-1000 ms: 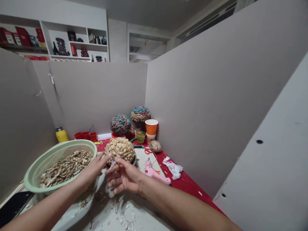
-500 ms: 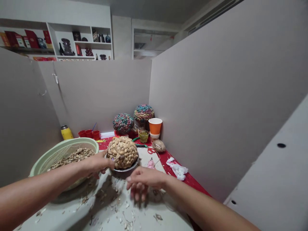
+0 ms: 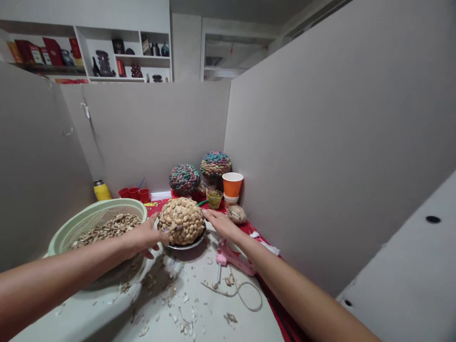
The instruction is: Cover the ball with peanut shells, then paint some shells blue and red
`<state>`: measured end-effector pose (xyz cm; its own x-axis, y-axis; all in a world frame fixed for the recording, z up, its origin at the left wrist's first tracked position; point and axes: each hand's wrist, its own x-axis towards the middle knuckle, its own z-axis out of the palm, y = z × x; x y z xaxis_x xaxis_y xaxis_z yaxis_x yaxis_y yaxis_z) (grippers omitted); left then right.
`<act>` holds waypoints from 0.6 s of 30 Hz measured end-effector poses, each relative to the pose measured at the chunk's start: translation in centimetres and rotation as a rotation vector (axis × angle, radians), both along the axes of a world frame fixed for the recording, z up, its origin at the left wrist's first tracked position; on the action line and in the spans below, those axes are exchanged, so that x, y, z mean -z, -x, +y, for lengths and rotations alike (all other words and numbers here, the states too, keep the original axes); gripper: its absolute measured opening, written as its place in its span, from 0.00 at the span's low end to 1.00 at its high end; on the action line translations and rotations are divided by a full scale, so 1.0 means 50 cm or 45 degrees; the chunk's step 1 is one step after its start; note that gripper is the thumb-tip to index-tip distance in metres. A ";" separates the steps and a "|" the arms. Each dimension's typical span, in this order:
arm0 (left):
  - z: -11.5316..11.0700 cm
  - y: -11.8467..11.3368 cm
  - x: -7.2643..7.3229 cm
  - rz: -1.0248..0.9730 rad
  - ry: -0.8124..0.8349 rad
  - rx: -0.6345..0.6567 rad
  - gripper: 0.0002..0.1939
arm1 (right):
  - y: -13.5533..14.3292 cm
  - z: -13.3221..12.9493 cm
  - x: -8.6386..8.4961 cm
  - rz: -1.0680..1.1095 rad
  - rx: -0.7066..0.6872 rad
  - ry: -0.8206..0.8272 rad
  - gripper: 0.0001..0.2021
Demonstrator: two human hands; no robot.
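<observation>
A dome covered in peanut shells [image 3: 182, 221] sits in a shallow metal bowl [image 3: 185, 246] at the middle of the table. At its left side is my left hand [image 3: 147, 236], its index finger touching the shells and its fingers apart. My right hand [image 3: 219, 221] reaches to the dome's right side, fingers stretched out, the fingertips against or very near the shells. Below my right forearm lies a pink glue gun [image 3: 233, 258] with a glue stick [image 3: 219, 273] poking out of its rear end. Its handle is partly covered by the forearm.
A green basket [image 3: 57, 240] of loose shells [image 3: 110, 228] stands left. Behind are two coloured domes [image 3: 184, 178], an orange paper cup [image 3: 232, 186], red cups [image 3: 134, 193], a yellow bottle [image 3: 102, 191] and a twine ball [image 3: 236, 214]. Shell scraps and a cord [image 3: 245, 308] lie in front.
My right hand has moved forward from above the near table to the dome's right side, uncovering the glue gun and cord. My left hand stays at the dome's left.
</observation>
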<state>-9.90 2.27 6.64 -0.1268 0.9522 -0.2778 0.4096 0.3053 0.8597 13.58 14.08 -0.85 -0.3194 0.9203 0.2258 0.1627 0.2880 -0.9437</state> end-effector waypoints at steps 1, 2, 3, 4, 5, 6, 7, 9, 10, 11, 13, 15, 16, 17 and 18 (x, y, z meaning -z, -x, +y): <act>-0.004 0.002 0.000 -0.025 -0.018 0.007 0.49 | 0.007 0.000 -0.001 0.033 -0.005 -0.002 0.17; -0.008 0.005 0.000 -0.051 -0.037 0.014 0.50 | 0.013 0.002 -0.003 0.068 -0.006 0.002 0.17; -0.012 0.008 0.000 -0.075 -0.056 0.021 0.51 | 0.018 0.004 -0.005 0.107 -0.001 0.008 0.18; -0.015 0.012 0.002 -0.101 -0.080 0.022 0.52 | 0.021 0.007 -0.007 0.151 0.010 0.017 0.20; -0.018 0.015 0.004 -0.130 -0.115 0.015 0.52 | 0.024 0.010 -0.010 0.198 0.025 0.028 0.22; -0.020 0.018 0.007 -0.164 -0.162 0.004 0.53 | 0.026 0.012 -0.013 0.247 0.037 0.041 0.25; -0.021 0.020 0.012 -0.195 -0.228 -0.010 0.53 | 0.028 0.014 -0.017 0.297 0.043 0.056 0.28; -0.021 0.021 0.023 -0.231 -0.403 -0.035 0.54 | 0.033 0.013 -0.028 0.390 0.020 0.092 0.32; -0.021 0.019 0.030 -0.233 -0.495 -0.043 0.55 | 0.037 0.009 -0.035 0.430 -0.008 0.108 0.33; -0.019 0.016 0.037 -0.227 -0.575 -0.039 0.56 | 0.042 0.003 -0.042 0.459 -0.040 0.118 0.34; -0.014 0.008 0.052 -0.208 -0.680 -0.013 0.58 | 0.054 -0.012 -0.058 0.538 -0.131 0.136 0.34; -0.006 -0.003 0.067 -0.206 -0.734 0.025 0.59 | 0.065 -0.028 -0.076 0.674 -0.234 0.157 0.34; -0.001 -0.009 0.074 -0.207 -0.763 0.043 0.59 | 0.070 -0.035 -0.085 0.750 -0.282 0.168 0.35; 0.006 -0.013 0.080 -0.212 -0.798 0.059 0.59 | 0.074 -0.041 -0.094 0.821 -0.325 0.176 0.35; 0.012 -0.018 0.085 -0.223 -0.840 0.071 0.59 | 0.076 -0.044 -0.102 0.875 -0.352 0.175 0.36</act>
